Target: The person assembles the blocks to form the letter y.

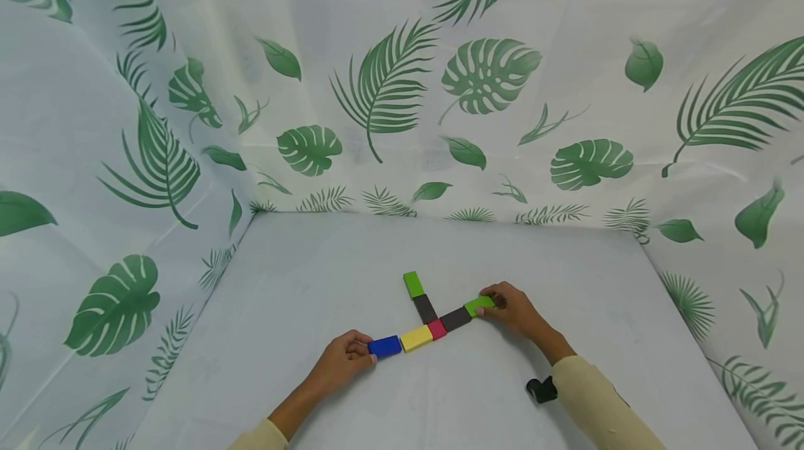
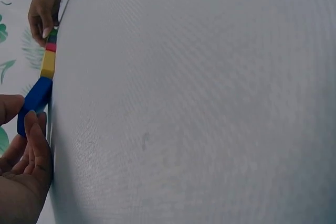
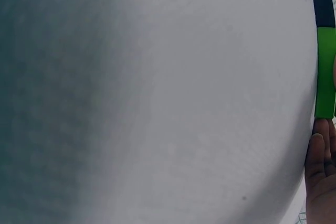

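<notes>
Between the thumb and fingers of my left hand (image 1: pixel 342 364), a blue block (image 1: pixel 385 347) is pinched at its left end. It lies just left of a yellow block (image 1: pixel 417 338), with a thin gap between them in the head view. A small red block (image 1: pixel 436 328) follows, then a black block (image 1: pixel 456 319) and a green block (image 1: pixel 477 306), forming a slanting row. My right hand (image 1: pixel 516 312) pinches that green block by its right end. From the red block, a second black block (image 1: pixel 426 308) and a second green block (image 1: pixel 413 285) branch away toward the back.
A small black object (image 1: pixel 541 390) lies beside the right sleeve, its kind unclear. The blocks lie on a white tabletop (image 1: pixel 314 261). Leaf-printed sheeting (image 1: pixel 389 178) stands along the back and both sides.
</notes>
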Action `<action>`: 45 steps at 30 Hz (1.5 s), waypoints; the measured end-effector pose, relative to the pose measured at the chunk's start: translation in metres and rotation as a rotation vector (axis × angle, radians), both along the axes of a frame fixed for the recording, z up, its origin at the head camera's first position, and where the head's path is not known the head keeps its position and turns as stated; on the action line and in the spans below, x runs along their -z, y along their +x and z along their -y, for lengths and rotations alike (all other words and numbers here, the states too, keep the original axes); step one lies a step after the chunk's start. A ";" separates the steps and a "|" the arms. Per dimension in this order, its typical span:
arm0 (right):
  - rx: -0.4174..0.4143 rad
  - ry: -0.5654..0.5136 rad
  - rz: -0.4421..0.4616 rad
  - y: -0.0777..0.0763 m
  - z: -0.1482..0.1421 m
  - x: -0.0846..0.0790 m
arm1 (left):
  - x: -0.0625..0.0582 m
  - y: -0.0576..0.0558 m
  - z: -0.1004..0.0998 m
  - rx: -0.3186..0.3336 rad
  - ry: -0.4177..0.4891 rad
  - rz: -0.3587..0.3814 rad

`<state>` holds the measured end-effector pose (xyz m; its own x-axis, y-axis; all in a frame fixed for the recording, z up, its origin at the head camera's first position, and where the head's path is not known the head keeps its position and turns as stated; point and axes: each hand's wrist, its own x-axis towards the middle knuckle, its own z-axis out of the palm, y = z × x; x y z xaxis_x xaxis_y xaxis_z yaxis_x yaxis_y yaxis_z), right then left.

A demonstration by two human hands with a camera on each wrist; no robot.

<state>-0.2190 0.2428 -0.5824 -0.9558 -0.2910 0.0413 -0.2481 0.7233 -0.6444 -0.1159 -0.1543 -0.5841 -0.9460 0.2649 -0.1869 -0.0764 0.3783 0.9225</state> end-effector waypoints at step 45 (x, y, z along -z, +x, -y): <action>-0.007 -0.004 0.007 -0.001 0.001 -0.002 | -0.004 -0.004 0.004 0.056 -0.154 -0.026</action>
